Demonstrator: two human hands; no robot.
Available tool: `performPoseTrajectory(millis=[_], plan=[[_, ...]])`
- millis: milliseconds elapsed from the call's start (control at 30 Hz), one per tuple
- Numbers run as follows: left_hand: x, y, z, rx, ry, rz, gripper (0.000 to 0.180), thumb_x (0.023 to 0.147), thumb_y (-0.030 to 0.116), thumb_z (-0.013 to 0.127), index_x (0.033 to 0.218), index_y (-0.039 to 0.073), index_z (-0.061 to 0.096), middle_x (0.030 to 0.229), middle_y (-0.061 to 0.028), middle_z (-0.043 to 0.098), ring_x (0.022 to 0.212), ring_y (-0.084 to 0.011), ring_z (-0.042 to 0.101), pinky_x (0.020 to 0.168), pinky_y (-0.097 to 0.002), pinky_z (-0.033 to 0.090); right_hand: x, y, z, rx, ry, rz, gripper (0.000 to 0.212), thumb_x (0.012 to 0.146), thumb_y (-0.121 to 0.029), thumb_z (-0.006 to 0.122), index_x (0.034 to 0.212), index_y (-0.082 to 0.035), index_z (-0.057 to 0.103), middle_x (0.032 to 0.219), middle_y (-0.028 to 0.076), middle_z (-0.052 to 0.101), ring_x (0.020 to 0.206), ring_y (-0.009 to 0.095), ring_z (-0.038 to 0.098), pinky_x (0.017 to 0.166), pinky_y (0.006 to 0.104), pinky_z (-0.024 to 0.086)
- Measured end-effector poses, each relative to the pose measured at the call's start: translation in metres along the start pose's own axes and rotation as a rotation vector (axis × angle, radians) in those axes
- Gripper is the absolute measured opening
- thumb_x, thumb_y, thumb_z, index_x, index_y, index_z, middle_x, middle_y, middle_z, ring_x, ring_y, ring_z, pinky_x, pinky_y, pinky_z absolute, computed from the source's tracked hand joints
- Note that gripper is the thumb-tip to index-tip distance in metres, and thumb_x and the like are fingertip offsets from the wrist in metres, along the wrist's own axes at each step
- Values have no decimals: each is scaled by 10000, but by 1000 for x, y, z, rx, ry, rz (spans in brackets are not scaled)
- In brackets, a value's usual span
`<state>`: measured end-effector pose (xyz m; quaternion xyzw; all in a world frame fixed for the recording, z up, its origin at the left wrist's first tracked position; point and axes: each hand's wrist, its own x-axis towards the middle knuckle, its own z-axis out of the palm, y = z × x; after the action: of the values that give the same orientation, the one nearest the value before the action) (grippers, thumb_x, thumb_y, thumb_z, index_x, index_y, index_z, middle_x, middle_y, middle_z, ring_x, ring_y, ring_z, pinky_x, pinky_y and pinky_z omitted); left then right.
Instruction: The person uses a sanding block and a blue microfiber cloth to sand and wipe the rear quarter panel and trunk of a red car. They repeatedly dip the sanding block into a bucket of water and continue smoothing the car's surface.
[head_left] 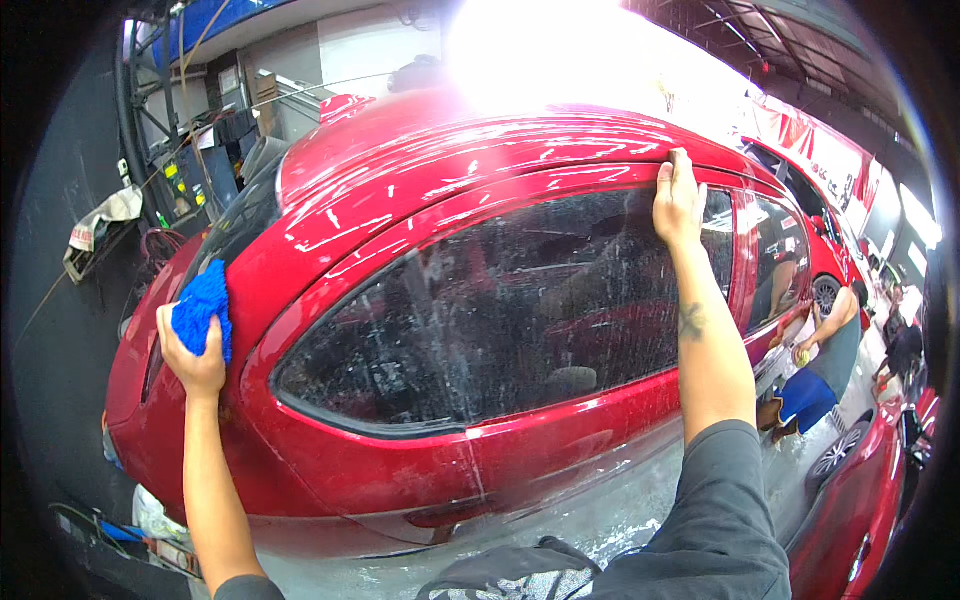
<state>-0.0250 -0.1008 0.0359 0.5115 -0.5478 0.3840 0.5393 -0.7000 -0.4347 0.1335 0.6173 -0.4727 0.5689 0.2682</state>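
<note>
Far left on my feed, a dark wall (75, 330) stands past the left end of the near red car (350, 220), and a pale rag (108, 215) hangs out there too. Coming in to the car itself, here's my left hand (190, 358), and its grip is clamped on a shaggy blue cloth (203, 300), thumb on one side, fingers on the other. I've got that cloth up against the car's bodywork, between the glass (242, 215) at its left end and the pointed tip of its side window (520, 310).

Along the car we go: that side window is dark, smeared with pale streaks and specks, and a blaze of white light (540, 50) flares above the roof. Below the car's side, the pale floor (640, 510) shines wet.

Next up, my right hand (680, 205): fingers close together, laid against the car's roof edge just above the side window, forearm crossing in front of the car's door.

Further right, 1 co-worker (835, 335) bends beside the car's right-hand stretch, a hand near its flank on something yellow (803, 356), too small for me to name. To the right of the car, 1 parked red car (872, 480) shows in part.
</note>
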Motion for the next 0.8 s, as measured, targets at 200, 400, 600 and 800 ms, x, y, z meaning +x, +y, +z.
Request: performPoseTrajectory(millis=[200,400,600,800], plan=[[3,-14,-26,47,-35,13,436,919,154,842,1256,-24,631,1144,-211,624,1091,-439,668,990,-507,539,-106,-292,-16,442,-180,-430,328,1128,-283,580,1313,-35,692,1420,273,694,1400,508,604,1180,649,406],[4,-14,-41,-3,-27,92,471,887,151,861,1275,-14,651,1182,-234,648,1134,-478,669,1040,-537,540,-84,-269,-37,145,-328,-359,410,1106,-348,601,1389,-80,728,1482,236,698,1436,426,628,1182,630,437],[3,-13,-33,1,-15,103,487,869,147,867,1269,-14,642,1166,-237,643,1095,-483,672,1003,-548,549,-108,-332,-26,267,-317,-317,463,1109,-277,553,1481,-35,684,1587,284,647,1516,475,579,1273,650,388],[2,-17,-38,-10,-42,108,501,858,152,842,1291,-7,645,1189,-241,637,1129,-488,666,1029,-556,542,-125,-354,-6,335,-175,-650,504,1026,-225,624,1480,-8,654,1538,232,662,1479,435,591,1280,628,401]])
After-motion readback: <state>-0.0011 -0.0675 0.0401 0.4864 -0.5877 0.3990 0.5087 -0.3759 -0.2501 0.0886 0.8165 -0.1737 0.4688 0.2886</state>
